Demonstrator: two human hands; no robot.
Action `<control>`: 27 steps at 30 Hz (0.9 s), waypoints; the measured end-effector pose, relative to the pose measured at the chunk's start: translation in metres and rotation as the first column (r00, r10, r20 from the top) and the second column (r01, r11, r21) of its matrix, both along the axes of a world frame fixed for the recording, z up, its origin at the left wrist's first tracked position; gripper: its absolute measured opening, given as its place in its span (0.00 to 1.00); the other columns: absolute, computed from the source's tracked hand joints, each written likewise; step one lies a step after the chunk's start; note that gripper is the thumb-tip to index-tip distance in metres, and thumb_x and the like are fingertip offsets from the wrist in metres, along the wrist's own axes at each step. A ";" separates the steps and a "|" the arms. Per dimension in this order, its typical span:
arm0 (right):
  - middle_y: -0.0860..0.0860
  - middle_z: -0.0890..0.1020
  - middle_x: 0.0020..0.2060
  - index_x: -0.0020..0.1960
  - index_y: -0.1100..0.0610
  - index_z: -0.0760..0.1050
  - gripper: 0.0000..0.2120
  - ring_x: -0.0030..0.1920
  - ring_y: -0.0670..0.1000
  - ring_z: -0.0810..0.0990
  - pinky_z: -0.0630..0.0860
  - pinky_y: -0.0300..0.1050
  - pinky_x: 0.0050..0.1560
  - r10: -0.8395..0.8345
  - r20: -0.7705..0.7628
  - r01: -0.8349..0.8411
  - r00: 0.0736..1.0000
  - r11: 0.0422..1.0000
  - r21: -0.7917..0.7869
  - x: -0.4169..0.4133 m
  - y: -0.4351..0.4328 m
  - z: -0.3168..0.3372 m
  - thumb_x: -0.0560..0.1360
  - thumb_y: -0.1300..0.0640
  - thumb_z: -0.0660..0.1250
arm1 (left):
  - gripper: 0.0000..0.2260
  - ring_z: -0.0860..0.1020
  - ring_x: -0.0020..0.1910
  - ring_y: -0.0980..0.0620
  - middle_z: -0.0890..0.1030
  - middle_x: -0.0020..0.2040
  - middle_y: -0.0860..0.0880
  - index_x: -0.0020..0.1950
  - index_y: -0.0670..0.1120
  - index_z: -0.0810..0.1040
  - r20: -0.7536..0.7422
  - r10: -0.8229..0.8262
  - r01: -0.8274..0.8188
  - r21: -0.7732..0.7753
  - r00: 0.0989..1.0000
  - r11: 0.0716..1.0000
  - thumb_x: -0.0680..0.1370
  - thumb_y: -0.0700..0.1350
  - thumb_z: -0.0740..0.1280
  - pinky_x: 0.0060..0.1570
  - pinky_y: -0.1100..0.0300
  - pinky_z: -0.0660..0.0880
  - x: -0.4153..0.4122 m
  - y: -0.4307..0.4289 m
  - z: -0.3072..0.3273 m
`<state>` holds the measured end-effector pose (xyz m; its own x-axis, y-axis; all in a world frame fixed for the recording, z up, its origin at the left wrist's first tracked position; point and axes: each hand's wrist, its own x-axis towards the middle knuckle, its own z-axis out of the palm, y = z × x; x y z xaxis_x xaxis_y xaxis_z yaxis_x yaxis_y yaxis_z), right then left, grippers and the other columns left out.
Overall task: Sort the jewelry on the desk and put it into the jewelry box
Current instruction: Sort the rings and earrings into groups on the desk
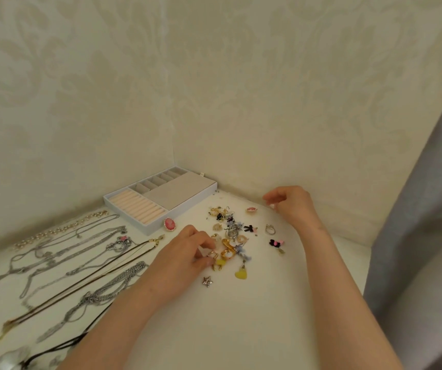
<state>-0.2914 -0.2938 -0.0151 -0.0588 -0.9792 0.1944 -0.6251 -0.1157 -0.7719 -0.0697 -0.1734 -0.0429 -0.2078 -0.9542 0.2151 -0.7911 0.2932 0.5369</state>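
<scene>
A white jewelry box [123, 209] with peach ring rolls and grey compartments lies open at the back of the white desk [241, 316]. A pile of small earrings and charms [230, 231] lies in the desk's middle. My left hand [185, 252] reaches into the pile's near edge and pinches a small gold earring [212, 254]. My right hand [292, 204] hovers behind the pile near the wall, fingers loosely curled, holding nothing that I can see. A yellow heart charm [240, 273] and a silver star [207, 281] lie near my left hand.
Several necklaces and chains [81, 257] lie in rows across the desk's left side. A pink cameo ring [169, 224] leans at the box's front corner. A silver ring [270, 229] and a black-pink charm [276, 243] lie right of the pile. Patterned walls close the corner.
</scene>
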 end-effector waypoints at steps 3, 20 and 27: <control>0.54 0.79 0.58 0.55 0.56 0.81 0.24 0.61 0.50 0.75 0.69 0.38 0.56 0.139 -0.119 -0.128 0.983 0.987 0.102 0.011 0.002 -0.003 0.72 0.76 0.55 | 0.08 0.73 0.43 0.65 0.72 0.52 0.55 0.55 0.51 0.75 0.004 0.032 -0.032 -0.014 0.999 0.999 0.78 0.43 0.65 0.45 0.68 0.70 0.003 -0.001 0.001; 0.42 0.75 0.41 0.47 0.52 0.83 0.14 0.38 0.40 0.73 0.73 0.37 0.43 0.595 -0.241 -0.541 0.767 0.801 0.257 0.039 0.027 0.010 0.70 0.70 0.69 | 0.20 0.71 0.55 0.63 0.71 0.56 0.59 0.58 0.58 0.77 0.048 -0.104 0.105 -0.017 0.993 0.994 0.78 0.34 0.59 0.54 0.68 0.69 0.002 0.000 0.001; 0.49 0.84 0.47 0.48 0.53 0.83 0.06 0.47 0.44 0.79 0.73 0.36 0.47 0.565 -0.161 -0.517 0.810 0.816 0.258 0.034 0.026 0.011 0.72 0.60 0.71 | 0.09 0.75 0.47 0.61 0.73 0.54 0.57 0.56 0.52 0.76 -0.057 0.131 -0.135 -0.075 0.990 0.988 0.79 0.42 0.63 0.51 0.62 0.72 0.011 -0.001 0.008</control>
<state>-0.2577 -0.2681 -0.0041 0.5130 -0.8564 -0.0584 -0.6601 -0.3501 -0.6646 -0.0589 -0.1746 -0.0347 -0.0666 -0.9525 0.2972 -0.7979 0.2297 0.5573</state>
